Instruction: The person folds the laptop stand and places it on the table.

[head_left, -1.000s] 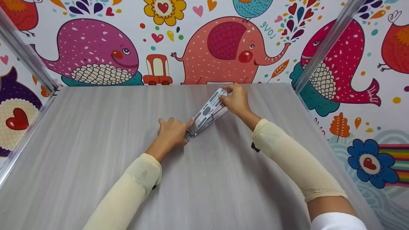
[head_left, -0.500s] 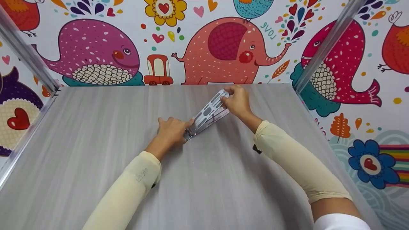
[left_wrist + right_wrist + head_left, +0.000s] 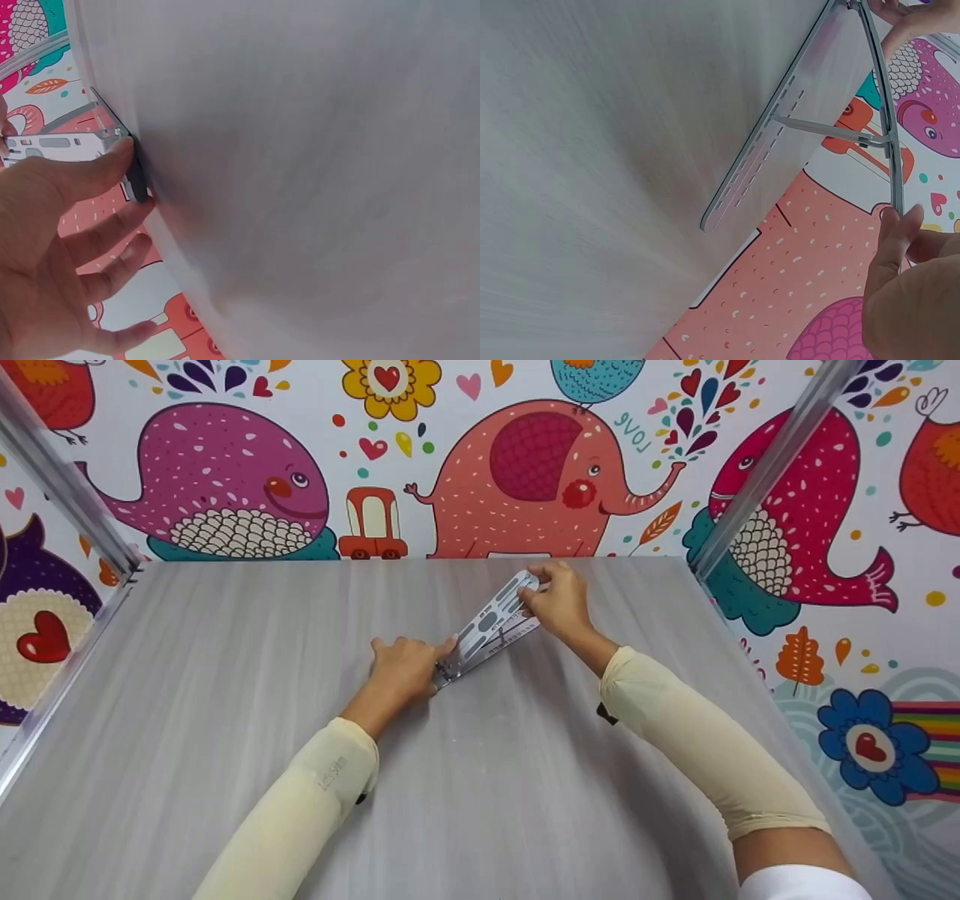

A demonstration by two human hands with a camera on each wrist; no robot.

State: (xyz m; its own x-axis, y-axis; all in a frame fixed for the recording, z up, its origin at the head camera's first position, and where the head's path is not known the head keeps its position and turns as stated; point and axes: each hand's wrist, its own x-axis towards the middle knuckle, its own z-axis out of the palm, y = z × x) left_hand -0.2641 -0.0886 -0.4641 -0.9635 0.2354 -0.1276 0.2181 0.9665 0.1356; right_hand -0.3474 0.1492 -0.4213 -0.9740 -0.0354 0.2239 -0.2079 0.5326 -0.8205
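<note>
A silver folding metal stand, slotted like a laptop stand, sits part-open on the table, its hinged end toward the left. My left hand pinches that end; in the left wrist view, thumb and index finger hold it while the other fingers spread free. At the far end, my right hand pinches the raised upper plate between thumb and fingers. The right wrist view shows a thin support strut spanning from the raised plate to the slotted base plate, which lies along the table.
The grey wood-grain table extends around both hands. A wall printed with cartoon animals stands right behind it. Metal posts rise at the back corners.
The right hand and the raised plate's end have shifted slightly right and down. The left hand keeps its place at the hinged end.
</note>
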